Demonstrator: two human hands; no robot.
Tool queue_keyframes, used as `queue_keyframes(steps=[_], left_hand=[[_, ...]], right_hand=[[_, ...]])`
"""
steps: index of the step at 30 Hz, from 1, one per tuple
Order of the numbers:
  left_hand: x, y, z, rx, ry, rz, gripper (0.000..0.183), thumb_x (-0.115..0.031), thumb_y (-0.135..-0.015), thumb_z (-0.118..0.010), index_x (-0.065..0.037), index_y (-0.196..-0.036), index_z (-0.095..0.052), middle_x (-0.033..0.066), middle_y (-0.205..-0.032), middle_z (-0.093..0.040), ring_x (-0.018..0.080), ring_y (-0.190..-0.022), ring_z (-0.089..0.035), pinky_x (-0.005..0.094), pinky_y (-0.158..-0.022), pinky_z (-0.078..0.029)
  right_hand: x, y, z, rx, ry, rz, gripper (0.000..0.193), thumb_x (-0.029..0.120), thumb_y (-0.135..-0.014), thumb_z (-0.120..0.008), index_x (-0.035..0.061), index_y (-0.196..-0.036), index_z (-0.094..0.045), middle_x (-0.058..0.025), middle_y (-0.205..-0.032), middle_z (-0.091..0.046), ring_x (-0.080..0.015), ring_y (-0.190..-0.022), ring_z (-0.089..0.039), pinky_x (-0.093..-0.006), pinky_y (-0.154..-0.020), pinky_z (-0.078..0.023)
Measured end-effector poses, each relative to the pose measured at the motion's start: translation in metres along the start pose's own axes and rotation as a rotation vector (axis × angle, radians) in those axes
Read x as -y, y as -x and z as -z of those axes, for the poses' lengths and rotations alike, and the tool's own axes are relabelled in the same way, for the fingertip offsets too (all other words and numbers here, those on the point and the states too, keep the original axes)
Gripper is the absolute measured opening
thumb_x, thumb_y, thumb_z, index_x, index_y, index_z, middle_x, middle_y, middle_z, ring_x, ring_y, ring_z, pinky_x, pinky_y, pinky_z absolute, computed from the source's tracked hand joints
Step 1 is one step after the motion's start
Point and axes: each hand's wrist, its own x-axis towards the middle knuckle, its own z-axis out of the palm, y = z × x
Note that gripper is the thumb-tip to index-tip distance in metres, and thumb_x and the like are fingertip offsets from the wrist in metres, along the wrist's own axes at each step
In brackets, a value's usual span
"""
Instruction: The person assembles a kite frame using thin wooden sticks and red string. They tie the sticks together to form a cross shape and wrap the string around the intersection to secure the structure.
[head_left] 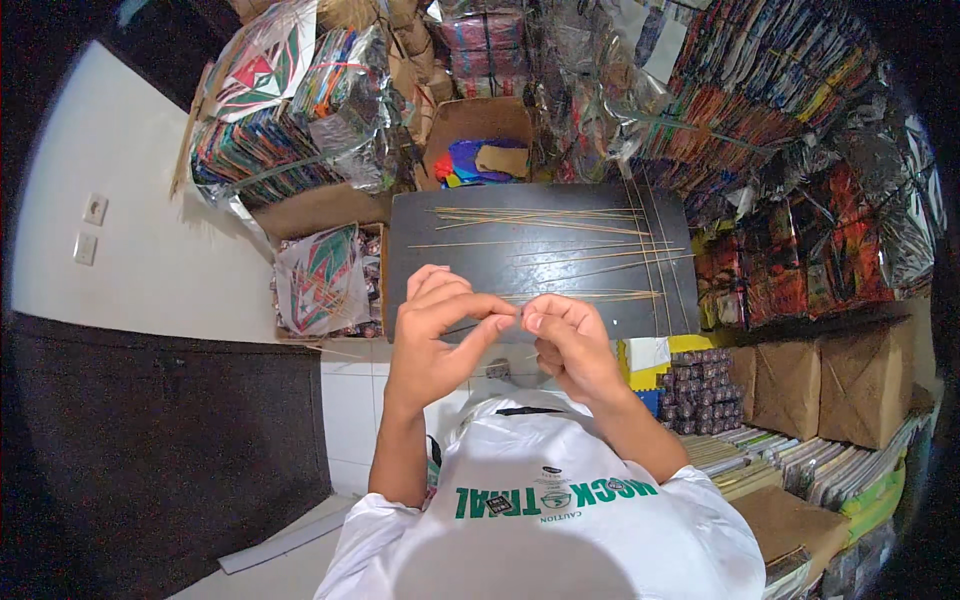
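Left grip and right grip, both pinched narrow, nearly meet (anything held, I cannot tell); beyond them, sticks lie on the tabletop, mostly running left-right, neither hand clearly nearer.

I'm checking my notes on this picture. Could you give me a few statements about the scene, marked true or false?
1. Thin sticks lie on the dark table. True.
2. The hands are far apart. False: the left hand and right hand are close together, fingertips nearly meeting.
3. Blue material sits in an open cardboard box beyond the table. True.
4. The person's shirt is plain black. False: the shirt is white with green lettering.
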Motion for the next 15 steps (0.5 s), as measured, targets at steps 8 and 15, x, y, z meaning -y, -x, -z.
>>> queue_keyframes(steps=[8,15], left_hand=[[0.003,0.005,0.006,-0.039,0.055,0.044,0.009,-0.004,-0.076,-0.079,-0.001,-0.083,-0.074,0.0044,-0.074,-0.065,0.0167,-0.074,-0.057,0.0339,-0.079,-0.043],[0.003,0.007,0.007,-0.060,-0.038,0.029,0.009,-0.002,-0.078,-0.077,0.001,-0.087,-0.073,0.0049,-0.075,-0.065,0.0159,-0.075,-0.057,0.0311,-0.076,-0.044]], right_hand=[[-0.003,0.002,0.001,-0.101,0.112,0.108,0.010,0.012,-0.097,-0.068,0.0024,-0.099,-0.069,0.0046,-0.083,-0.066,0.0029,-0.059,-0.048,-0.0169,-0.049,-0.033],[-0.009,0.001,0.004,-0.169,0.310,0.194,0.007,0.010,-0.095,-0.070,0.0027,-0.095,-0.070,0.0082,-0.078,-0.060,0.0021,-0.065,-0.045,-0.0173,-0.056,-0.034]])
